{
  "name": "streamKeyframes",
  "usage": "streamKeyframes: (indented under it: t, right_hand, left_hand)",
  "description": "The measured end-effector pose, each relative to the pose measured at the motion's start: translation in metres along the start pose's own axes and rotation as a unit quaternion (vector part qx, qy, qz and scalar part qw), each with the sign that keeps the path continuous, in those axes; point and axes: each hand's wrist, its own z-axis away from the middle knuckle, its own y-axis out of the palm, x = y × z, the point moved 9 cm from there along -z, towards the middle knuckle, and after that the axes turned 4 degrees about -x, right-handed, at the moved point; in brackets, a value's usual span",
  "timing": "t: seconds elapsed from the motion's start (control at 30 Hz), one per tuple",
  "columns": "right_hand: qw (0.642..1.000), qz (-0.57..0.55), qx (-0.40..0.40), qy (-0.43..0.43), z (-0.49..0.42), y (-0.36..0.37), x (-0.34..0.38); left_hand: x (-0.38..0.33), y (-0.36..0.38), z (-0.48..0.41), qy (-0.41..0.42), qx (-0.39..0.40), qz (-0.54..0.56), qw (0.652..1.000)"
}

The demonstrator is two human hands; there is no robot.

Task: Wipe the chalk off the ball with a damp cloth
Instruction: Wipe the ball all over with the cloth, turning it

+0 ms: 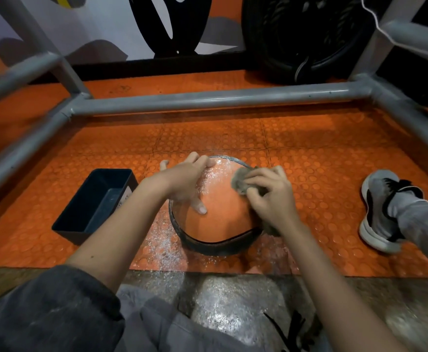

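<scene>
- Two bare hands were seen in the head view, both laid on an orange ball (pixel 220 219) with dark stripes, which was set on the orange studded floor mat (pixel 309 138) just ahead of the seated person.
- The left hand (pixel 185 179) was laid over the ball's upper left side; its fingers (pixel 202 162) were spread and nearly straight, nothing was gripped by them, and the thumb was pressed against the orange surface.
- The right hand (pixel 271 196) was placed on the ball's upper right side, and a crumpled grey cloth (pixel 241 180) was gripped in its curled fingers and held against the ball.
- White chalk (pixel 215 174) was spread over the top of the ball, between the left hand and the cloth; the part nearer the person was seen mostly clean.
- More white powder (pixel 164 247) was scattered on the mat just left of the ball's base and onto the grey speckled floor (pixel 220 301) at the mat's near edge.
- A dark rectangular bin (pixel 68 231) was placed open-topped just left of the ball, near the left forearm.
- A grey shoe (pixel 378 209) with a white sole was rested on the mat well to the right of the ball.
- A grey tubular frame (pixel 208 100) was run across the mat beyond the ball.
</scene>
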Motion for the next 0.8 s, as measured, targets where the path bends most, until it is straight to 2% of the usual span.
streamKeyframes:
  t: [0.1,0.17,0.33,0.4,0.47,0.57,0.63,0.7,0.8]
  right_hand:
    - [0.993,-0.004,0.002,0.118,-0.007,-0.005,-0.028]
    - [0.992,0.011,-0.002,0.123,-0.006,-0.001,-0.018]
    - [0.997,0.024,0.018,-0.076,0.013,0.025,0.058]
    - [0.996,-0.005,0.015,-0.084,0.013,0.019,0.052]
    - [0.999,-0.030,-0.023,-0.005,0.006,0.004,0.018]
    - [0.979,-0.052,-0.042,0.191,0.003,-0.008,-0.047]
    - [0.969,-0.046,-0.042,0.239,0.007,-0.006,-0.057]
    - [0.972,-0.013,-0.049,0.231,0.009,-0.004,-0.039]
    - [0.995,0.024,-0.039,0.092,0.009,0.003,0.013]
  left_hand:
    - [0.000,0.002,0.002,0.014,-0.004,0.008,1.000]
    - [0.000,0.003,0.002,0.016,-0.006,0.006,1.000]
    - [0.000,0.002,-0.001,0.009,-0.007,-0.014,1.000]
    - [0.001,0.002,0.001,0.014,-0.010,-0.011,1.000]
    - [0.001,0.003,0.004,0.024,-0.012,0.006,1.000]
    - [-0.005,0.005,0.006,0.036,-0.018,0.015,0.999]
    - [-0.013,0.004,0.004,0.041,-0.023,0.009,0.999]
    - [-0.019,0.002,0.000,0.038,-0.022,-0.009,0.999]
    - [-0.021,0.001,-0.007,0.023,-0.007,-0.030,0.999]
